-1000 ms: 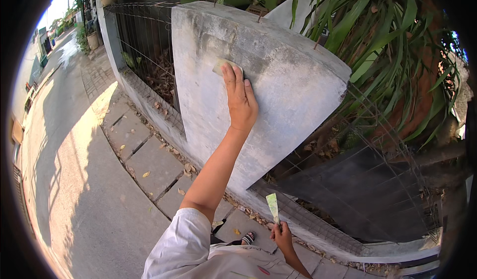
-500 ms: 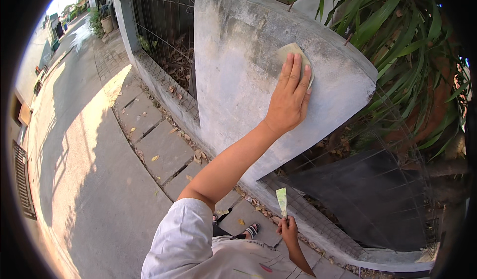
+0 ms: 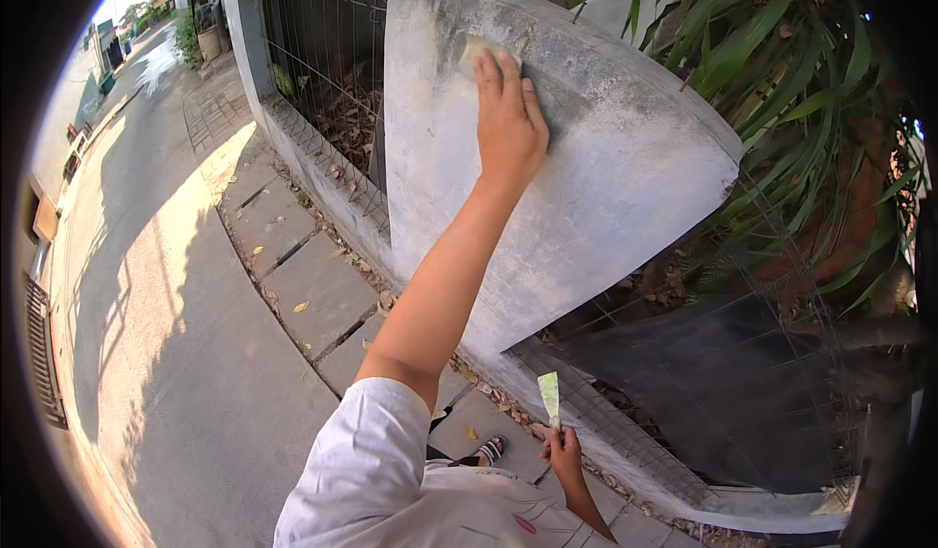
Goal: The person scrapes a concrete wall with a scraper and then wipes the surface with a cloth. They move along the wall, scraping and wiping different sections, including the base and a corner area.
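My left hand (image 3: pixel 510 123) is pressed to the upper part of a pale, grey-stained wall (image 3: pixel 469 177), fingers closed over a beige piece of sandpaper (image 3: pixel 476 51). Most of the sandpaper is covered by the fingers; one corner shows past the fingertips. Lower down, close to my body, my right hand (image 3: pixel 562 447) is wrapped around the handle of a putty knife (image 3: pixel 549 397). Its flat blade points up, smeared pale green, and is apart from the wall.
Wire mesh fencing (image 3: pixel 327 69) runs left of the wall panel, and a black sheet (image 3: pixel 703 382) hangs on mesh to the right. Long green leaves (image 3: pixel 752 69) lean over the wall's right edge. Concrete slabs (image 3: pixel 313 284) with dry leaves line its foot, beside the road (image 3: pixel 205 372).
My left hand has slid the sandpaper up and to the left across the wall. The right hand with the putty knife has hardly moved.
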A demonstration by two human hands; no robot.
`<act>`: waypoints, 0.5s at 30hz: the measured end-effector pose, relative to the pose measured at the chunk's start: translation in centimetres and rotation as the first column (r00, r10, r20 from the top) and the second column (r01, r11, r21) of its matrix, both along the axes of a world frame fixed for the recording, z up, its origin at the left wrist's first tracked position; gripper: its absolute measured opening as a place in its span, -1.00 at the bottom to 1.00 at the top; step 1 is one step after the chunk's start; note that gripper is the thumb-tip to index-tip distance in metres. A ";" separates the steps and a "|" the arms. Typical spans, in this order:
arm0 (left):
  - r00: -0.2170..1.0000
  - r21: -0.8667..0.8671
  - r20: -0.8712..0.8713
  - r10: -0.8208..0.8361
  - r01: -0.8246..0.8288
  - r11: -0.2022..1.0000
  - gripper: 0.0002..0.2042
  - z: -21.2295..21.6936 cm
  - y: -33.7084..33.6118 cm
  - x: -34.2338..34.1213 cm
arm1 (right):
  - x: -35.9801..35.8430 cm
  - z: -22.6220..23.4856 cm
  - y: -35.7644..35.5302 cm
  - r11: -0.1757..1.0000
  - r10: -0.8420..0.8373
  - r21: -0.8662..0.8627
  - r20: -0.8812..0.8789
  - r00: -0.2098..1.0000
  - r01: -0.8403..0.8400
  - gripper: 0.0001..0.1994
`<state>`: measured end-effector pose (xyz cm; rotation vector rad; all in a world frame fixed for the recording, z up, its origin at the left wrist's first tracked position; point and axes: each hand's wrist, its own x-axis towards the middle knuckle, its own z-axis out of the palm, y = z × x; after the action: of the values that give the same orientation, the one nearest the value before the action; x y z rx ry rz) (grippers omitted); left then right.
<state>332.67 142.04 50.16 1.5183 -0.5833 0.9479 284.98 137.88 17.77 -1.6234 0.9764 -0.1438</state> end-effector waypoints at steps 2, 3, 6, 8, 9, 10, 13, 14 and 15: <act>0.992 -0.007 -0.094 0.081 -0.082 0.997 -0.57 -0.1 0.8 1.9 | 0.8 1.4 0.5 1.000 -0.016 0.001 0.013 1.000 0.016 -0.80; 0.999 0.026 -0.011 0.041 -0.041 0.999 -0.57 0.3 0.4 0.9 | 0.8 1.5 0.2 1.000 -0.024 -0.002 0.017 1.000 0.024 -0.80; 0.955 0.201 0.253 -0.158 0.108 0.974 -0.57 0.0 -1.5 -6.7 | -0.8 0.6 -0.2 0.999 -0.051 -0.005 0.023 0.998 0.051 -0.81; 0.926 0.300 0.288 -0.243 0.154 0.942 -0.57 0.2 -1.8 -8.4 | -1.4 -0.1 -0.4 0.999 -0.037 -0.006 0.024 0.999 0.038 -0.81; 0.957 0.212 0.247 -0.154 0.101 0.972 -0.57 0.3 -1.4 -7.0 | -1.0 0.3 -0.1 1.000 -0.020 -0.008 0.013 1.000 0.020 -0.81; 0.978 0.124 0.198 -0.067 0.043 0.991 -0.57 0.3 -0.9 -4.2 | -0.5 0.6 0.3 1.000 -0.003 -0.012 0.001 1.000 0.003 -0.81; 0.999 -0.011 -0.024 0.022 -0.023 1.000 -0.57 0.6 0.6 0.7 | 0.1 1.5 0.8 0.999 -0.010 -0.038 0.008 1.000 0.011 -0.81; 0.993 -0.032 -0.111 0.026 -0.029 0.999 -0.57 0.7 0.8 1.2 | 0.1 1.5 0.8 0.999 -0.018 -0.048 0.014 1.000 0.019 -0.81; 1.000 0.011 -0.015 0.014 -0.014 1.000 -0.57 1.0 0.3 -0.2 | -0.3 1.3 0.4 0.999 -0.031 -0.032 0.027 0.999 0.032 -0.81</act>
<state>332.48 142.38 51.17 1.5400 -0.5683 0.9445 284.73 138.27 19.03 -1.6327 0.9842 -0.2029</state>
